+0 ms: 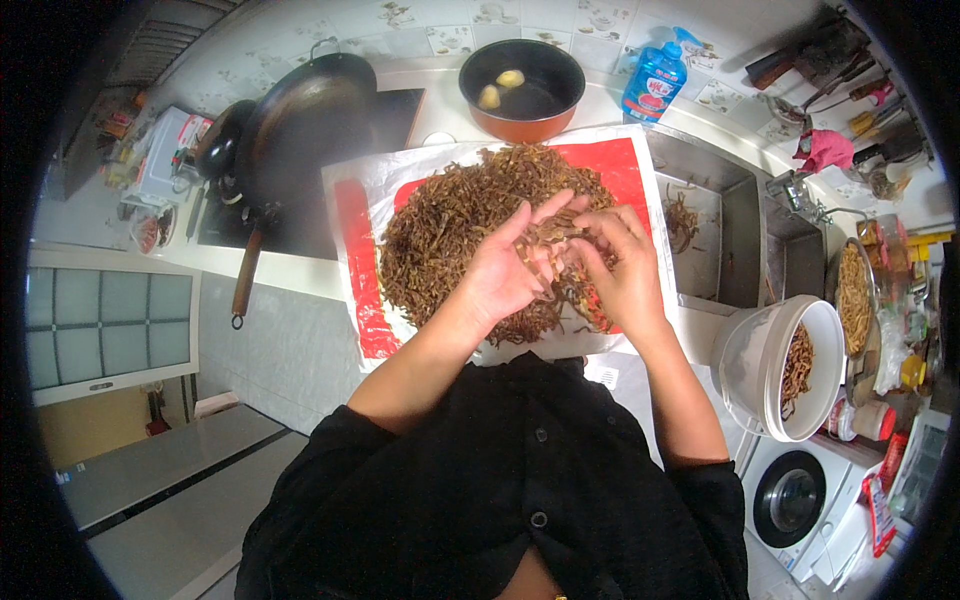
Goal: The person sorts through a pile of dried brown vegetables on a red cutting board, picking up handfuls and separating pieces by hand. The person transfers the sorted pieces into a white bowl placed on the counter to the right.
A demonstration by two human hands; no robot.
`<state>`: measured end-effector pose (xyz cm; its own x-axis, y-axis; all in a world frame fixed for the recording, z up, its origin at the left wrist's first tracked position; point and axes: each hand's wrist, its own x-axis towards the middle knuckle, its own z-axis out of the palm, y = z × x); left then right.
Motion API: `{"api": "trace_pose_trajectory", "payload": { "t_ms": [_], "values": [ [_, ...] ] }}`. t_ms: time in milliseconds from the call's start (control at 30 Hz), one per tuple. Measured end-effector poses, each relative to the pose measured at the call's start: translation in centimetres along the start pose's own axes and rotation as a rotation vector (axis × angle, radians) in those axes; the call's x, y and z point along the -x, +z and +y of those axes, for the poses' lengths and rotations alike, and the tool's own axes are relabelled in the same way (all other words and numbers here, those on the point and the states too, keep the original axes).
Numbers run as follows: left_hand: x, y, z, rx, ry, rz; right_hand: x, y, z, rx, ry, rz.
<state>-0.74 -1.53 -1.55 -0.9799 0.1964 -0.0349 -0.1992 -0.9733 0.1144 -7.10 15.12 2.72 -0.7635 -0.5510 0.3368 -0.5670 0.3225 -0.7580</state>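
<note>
A large heap of brown dried vegetable strips (450,225) lies on a red and white plastic sheet (349,225) before me. Over the right part of the heap, my left hand (510,270) is palm up with some strips lying on its palm and fingers. My right hand (619,270) is beside it, its fingertips and thumb pinching at those strips. More strips are in a white plastic bucket (739,367) at the right.
Behind the sheet stands an orange-brown pot (525,129) with pale yellow pieces inside. A blue spray bottle (652,82) stands near the steel sink (701,259). At the left, a black wok (307,135) with a wooden handle sits on the cooktop. A washing machine (795,495) stands at lower right.
</note>
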Motion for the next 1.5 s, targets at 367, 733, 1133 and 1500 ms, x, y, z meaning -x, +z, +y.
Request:
{"api": "trace_pose_trajectory", "payload": {
  "t_ms": [367,733,1133,1500],
  "values": [
    [-0.1,1.0,-0.7,-0.096,0.054,0.181,-0.3,0.9,1.4,-0.615,0.327,-0.039],
    [-0.1,1.3,-0.4,-0.103,0.068,0.187,-0.7,0.5,1.4,-0.76,0.602,-0.05],
    [-0.2,1.3,-0.3,-0.125,0.05,0.227,-0.9,0.4,2.0,-0.943,0.737,0.026],
    [-0.1,1.1,0.1,-0.173,0.094,0.23,-0.5,-0.1,2.0,-0.571,0.463,-0.084]
  ]
}}
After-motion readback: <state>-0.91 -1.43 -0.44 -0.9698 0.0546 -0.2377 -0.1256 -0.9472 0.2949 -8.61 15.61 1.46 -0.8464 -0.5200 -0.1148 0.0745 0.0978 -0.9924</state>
